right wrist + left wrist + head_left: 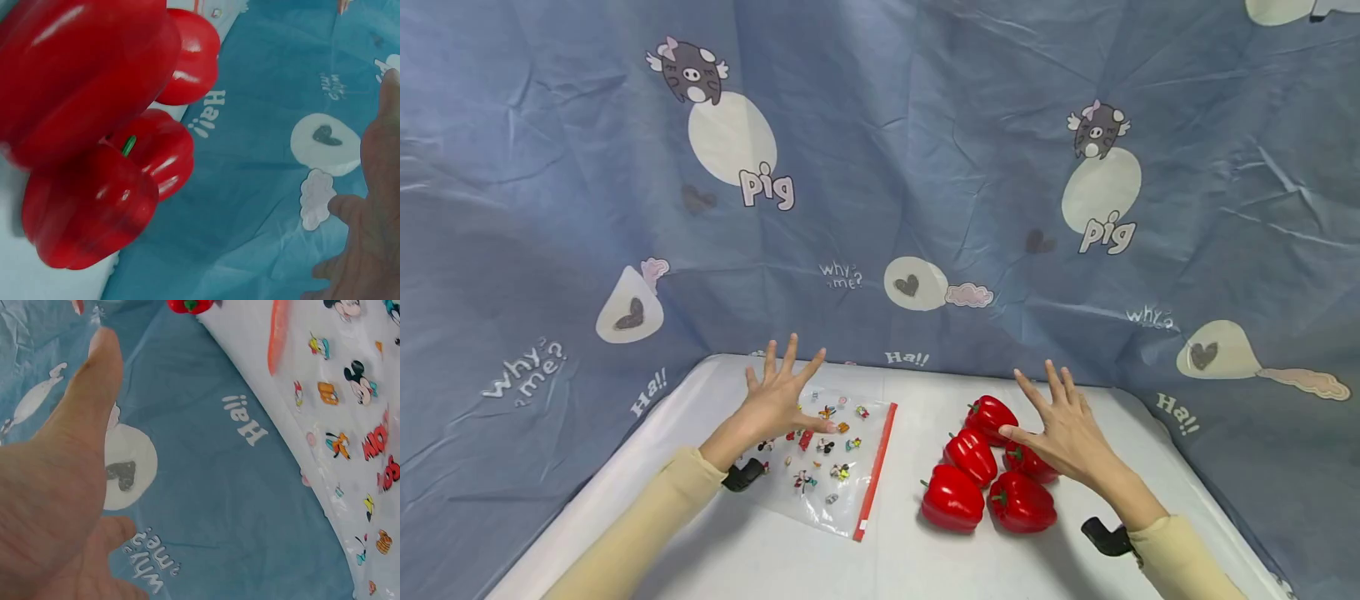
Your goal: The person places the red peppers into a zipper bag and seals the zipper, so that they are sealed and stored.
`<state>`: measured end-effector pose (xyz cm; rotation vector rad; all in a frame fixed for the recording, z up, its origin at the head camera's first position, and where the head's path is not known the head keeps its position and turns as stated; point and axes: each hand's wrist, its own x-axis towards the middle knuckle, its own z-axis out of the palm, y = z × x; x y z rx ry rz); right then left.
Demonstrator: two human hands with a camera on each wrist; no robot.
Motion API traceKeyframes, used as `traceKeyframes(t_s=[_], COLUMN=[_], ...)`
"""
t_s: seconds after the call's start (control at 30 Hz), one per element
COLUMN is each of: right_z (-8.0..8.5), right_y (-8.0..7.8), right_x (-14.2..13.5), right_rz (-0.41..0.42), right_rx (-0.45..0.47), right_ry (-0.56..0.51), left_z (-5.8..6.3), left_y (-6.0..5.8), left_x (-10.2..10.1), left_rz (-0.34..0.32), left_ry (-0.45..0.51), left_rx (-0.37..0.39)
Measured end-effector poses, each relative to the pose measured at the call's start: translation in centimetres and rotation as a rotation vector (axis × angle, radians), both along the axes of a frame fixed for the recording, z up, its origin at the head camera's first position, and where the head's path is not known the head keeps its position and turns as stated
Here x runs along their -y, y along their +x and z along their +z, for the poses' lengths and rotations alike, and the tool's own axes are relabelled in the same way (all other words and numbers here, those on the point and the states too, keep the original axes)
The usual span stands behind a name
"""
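Observation:
My left hand (772, 403) is held with fingers spread above a transparent plastic bag (790, 502) and holds nothing. The bag lies flat, printed with small cartoon figures, and a red-orange strip (876, 473) runs along its right edge. On the right, several glossy red bell peppers (952, 497) with green stems sit grouped together. My right hand (1069, 433), fingers spread as well, overlaps the rightmost pepper (1028, 463) in the head view and grips nothing. Peppers (90, 206) fill the left side of the right wrist view, apart from the right hand (375, 206).
Both the bag and the peppers lie on a white-covered table (897, 550). Around its back and sides hangs a blue cloth (865, 167) with pig prints and lettering. A black wrist device (743, 475) is on the left arm, another black device (1107, 537) on the right.

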<state>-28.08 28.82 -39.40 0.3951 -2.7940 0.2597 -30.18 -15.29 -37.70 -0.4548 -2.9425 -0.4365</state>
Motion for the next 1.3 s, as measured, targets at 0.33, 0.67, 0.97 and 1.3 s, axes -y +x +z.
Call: traceKeyframes(t_s=[0.33,0.67,0.97,1.3], right_z=[-0.3,-1.6,-3.5,-5.5], right_y=[1.9,3.9,5.4,6.6], right_x=[1.8,3.9,5.6,6.7], right_rz=[0.073,0.082,0.132,0.141], right_rx=[-0.009,0.049,0.074,0.131], right_ry=[-0.071,-0.171,-0.238,-0.278], left_z=[-0.1,-1.5,-4.4,-7.5], left_y=[0.8,1.6,2.0,2.2], left_x=[-1.9,-3.2,-5.0,-7.4], left_rz=[-0.033,-0.065,-0.087,-0.1], left_ry=[0.039,0.042,0.128,0.159], left_rx=[-0.015,-0.038,0.005,0.01])
